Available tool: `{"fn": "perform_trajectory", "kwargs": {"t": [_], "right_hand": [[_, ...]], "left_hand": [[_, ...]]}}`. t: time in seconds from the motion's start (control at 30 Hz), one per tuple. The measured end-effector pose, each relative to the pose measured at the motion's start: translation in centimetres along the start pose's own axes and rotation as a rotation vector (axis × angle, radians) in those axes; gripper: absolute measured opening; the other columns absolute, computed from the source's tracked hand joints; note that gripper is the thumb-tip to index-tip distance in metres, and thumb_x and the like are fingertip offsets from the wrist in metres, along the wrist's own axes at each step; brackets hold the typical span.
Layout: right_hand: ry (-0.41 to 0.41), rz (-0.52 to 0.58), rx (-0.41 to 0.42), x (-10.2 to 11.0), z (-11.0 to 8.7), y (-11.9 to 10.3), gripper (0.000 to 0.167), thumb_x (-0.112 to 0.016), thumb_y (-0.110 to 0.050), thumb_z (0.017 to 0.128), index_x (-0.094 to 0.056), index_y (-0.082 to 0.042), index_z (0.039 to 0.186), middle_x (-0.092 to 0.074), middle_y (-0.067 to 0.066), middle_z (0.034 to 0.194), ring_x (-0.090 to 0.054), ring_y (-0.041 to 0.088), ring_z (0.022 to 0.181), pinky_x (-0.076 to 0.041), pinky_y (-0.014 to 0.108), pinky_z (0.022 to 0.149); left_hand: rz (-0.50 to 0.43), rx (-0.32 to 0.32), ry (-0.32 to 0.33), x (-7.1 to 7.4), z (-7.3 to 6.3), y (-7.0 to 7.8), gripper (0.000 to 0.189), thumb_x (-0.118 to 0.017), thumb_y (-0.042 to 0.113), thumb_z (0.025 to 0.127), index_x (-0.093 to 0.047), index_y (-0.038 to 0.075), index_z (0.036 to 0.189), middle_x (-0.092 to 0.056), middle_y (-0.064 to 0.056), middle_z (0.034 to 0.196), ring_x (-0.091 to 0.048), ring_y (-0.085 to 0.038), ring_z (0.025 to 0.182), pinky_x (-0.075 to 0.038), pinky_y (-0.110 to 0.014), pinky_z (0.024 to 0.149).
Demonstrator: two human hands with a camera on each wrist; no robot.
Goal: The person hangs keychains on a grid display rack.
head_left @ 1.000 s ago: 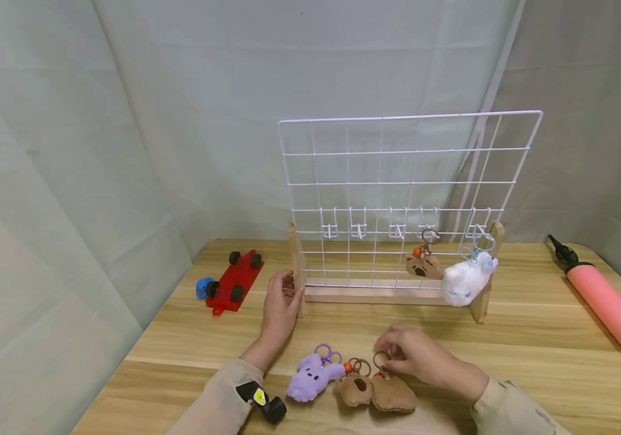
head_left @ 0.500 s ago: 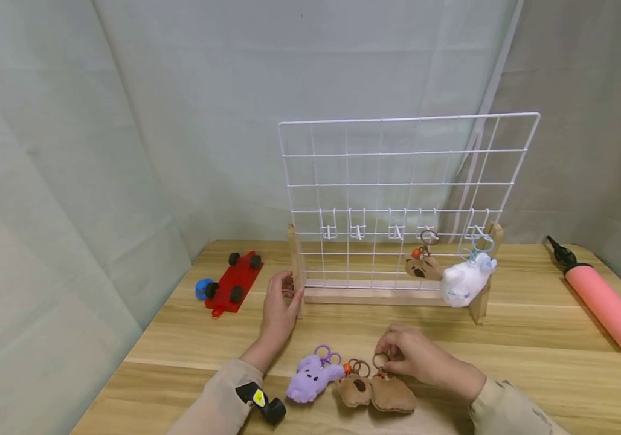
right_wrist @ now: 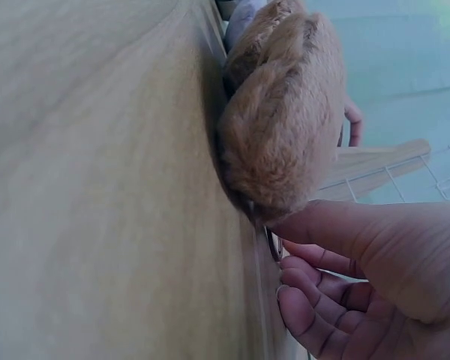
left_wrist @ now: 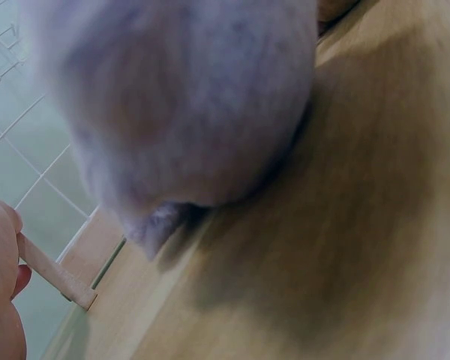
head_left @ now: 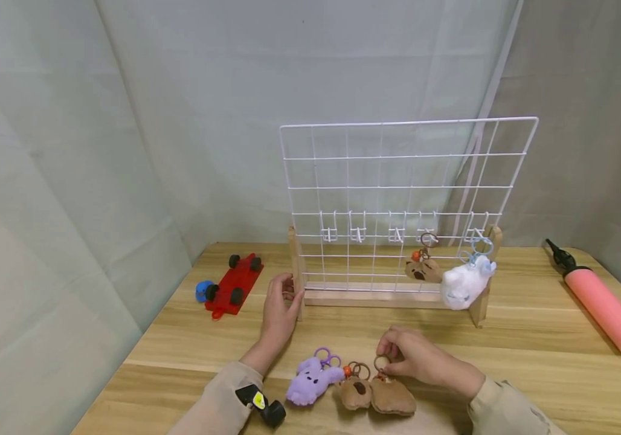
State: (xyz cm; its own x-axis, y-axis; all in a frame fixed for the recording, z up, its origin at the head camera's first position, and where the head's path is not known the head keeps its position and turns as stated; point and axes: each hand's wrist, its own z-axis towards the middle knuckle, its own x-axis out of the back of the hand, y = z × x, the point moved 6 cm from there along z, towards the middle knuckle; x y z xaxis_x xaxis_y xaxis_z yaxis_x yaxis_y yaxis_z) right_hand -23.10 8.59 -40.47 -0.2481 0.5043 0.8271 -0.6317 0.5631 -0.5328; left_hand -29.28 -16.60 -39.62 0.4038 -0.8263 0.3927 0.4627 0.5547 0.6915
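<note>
At the rack's left end, my left hand (head_left: 280,308) grips the wooden post (head_left: 297,272), thumb in front and fingers partly hidden behind it. My right hand (head_left: 416,356) pinches the metal ring (head_left: 381,363) of a brown plush keychain (head_left: 393,396) lying on the table. In the right wrist view that furry plush (right_wrist: 285,120) rises beside my thumb. Left of it lie a second brown plush keychain (head_left: 355,393) with a dark nose and a purple plush keychain (head_left: 310,382). The purple plush (left_wrist: 187,97) fills much of the left wrist view, blurred.
A white wire grid rack (head_left: 378,187) bears several hooks. From its right hooks hang a brown plush keychain (head_left: 423,269) and a white one (head_left: 465,285). A red toy car (head_left: 235,284) with a blue part lies left; a pink hand pump (head_left: 609,311) lies right.
The head view has tilted up slightly, so everything sits a little lower. Both hands and the keychains keep their places.
</note>
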Motion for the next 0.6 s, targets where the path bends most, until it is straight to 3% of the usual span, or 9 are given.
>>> {"fn": "perform_trajectory", "kwargs": {"t": [0.6], "right_hand": [[-0.037,0.121,-0.021,-0.17,-0.17,0.44,0.024,-0.077,-0.008,0.076,-0.059,-0.015,0.09,-0.058,-0.008,0.078,-0.05,-0.003,0.07,-0.049,0.016,0.062]], "left_hand": [[-0.009,0.002,-0.004,0.02,-0.02,0.11,0.037,-0.067,-0.003,0.085,-0.05,-0.004,0.117,-0.056,-0.019,0.103,-0.057,-0.025,0.09,-0.056,-0.037,0.072]]}}
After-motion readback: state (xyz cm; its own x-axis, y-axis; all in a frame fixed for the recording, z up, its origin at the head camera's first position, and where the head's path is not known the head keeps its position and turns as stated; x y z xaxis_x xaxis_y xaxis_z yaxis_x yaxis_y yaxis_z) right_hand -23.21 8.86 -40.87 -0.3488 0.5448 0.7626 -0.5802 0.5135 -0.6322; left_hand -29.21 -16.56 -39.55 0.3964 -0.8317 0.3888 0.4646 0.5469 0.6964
